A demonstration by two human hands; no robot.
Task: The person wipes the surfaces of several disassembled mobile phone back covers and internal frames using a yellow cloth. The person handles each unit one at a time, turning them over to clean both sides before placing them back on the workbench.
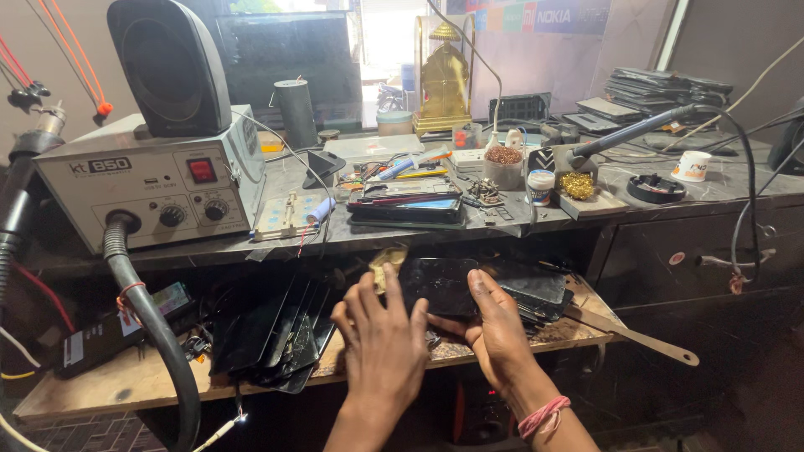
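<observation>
The dark phone panel (440, 285) lies flat on the lower wooden shelf (142, 381), just under the front edge of the worktop (712, 188), with a stack of similar black panels (272, 331) to its left and more dark pieces (536, 289) to its right. In the head view, the left hand (383, 347) hovers at the panel's near left corner, fingers spread and apart, closed on nothing that can be seen. The right hand (496, 326) lies against the panel's near right edge, thumb up along its side; its grip looks loose, fingers apart, touching rather than clamping. A wooden-handled tool (636, 337) lies on the shelf to the right, well apart from both hands. On the worktop above sit a grey rework station (146, 188) at far left and a phone (406, 205) in the middle. To handle the panel well, I judge it best held by its edges with both hands, kept level, lifted clear of the neighbouring stack.
</observation>
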